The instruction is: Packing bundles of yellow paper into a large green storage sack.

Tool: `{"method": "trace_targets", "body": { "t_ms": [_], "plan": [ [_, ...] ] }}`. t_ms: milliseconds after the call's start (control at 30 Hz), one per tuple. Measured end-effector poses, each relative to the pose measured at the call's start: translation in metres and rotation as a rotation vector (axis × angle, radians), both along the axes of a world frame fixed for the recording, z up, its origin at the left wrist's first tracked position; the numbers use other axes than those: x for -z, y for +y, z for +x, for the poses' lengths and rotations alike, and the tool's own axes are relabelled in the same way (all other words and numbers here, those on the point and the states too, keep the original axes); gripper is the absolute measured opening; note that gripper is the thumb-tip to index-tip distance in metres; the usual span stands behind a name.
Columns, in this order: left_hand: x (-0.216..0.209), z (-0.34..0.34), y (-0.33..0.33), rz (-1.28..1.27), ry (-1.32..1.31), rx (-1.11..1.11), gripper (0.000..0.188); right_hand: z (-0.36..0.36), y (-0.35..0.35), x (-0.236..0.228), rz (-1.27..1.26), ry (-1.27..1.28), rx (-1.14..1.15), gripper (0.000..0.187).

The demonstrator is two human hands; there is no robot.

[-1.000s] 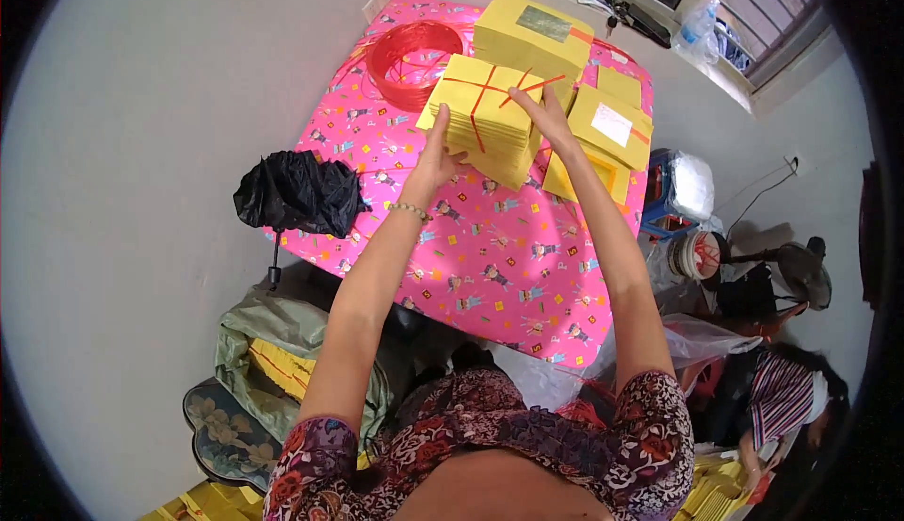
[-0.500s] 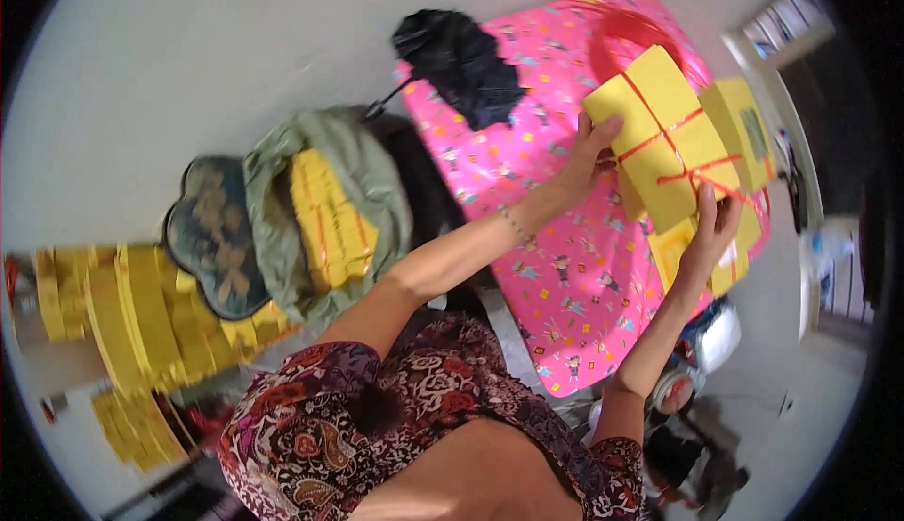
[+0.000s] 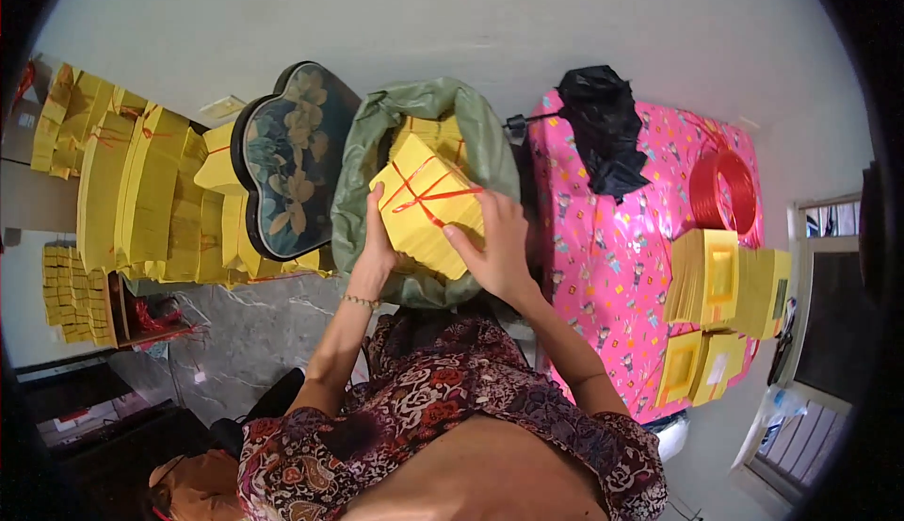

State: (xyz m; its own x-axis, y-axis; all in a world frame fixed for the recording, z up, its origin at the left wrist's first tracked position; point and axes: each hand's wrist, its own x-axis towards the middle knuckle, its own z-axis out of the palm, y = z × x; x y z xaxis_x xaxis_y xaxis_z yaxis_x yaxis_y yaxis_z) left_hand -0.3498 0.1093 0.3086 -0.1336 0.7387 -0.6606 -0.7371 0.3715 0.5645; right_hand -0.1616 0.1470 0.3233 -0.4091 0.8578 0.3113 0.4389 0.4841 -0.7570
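A thick bundle of yellow paper (image 3: 424, 224), tied crosswise with red plastic string, is held between my two hands over the mouth of a green sack (image 3: 361, 158). My left hand (image 3: 376, 243) grips the bundle's left side. My right hand (image 3: 499, 243) clasps its right side, with the thumb near the string's knot. Inside the sack, partly hidden beneath the held bundle, lie more yellow bundles (image 3: 443, 135) with red string.
Right of the sack stands a table with a pink patterned cover (image 3: 603, 304), bearing a black plastic bag (image 3: 603, 135), a red string coil (image 3: 723, 191) and yellow paper stacks (image 3: 702, 276). At left are a flower-shaped chair back (image 3: 294, 163) and piled yellow bundles (image 3: 141, 191).
Both hands have carried the tied yellow bundle left, from above the pink table to over the green sack. The view has turned with them.
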Motion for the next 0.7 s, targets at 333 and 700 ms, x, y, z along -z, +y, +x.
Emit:
{"method": "trace_targets", "body": {
  "t_ms": [333, 700],
  "plan": [
    [0.113, -0.121, 0.063, -0.465, -0.196, 0.218, 0.083, -0.081, 0.054, 0.118, -0.442, -0.1, -0.096, 0.065],
    [0.165, -0.138, 0.044, -0.409, -0.235, 0.06, 0.06, -0.152, 0.107, 0.03, 0.125, -0.424, -0.392, 0.118]
  ]
}}
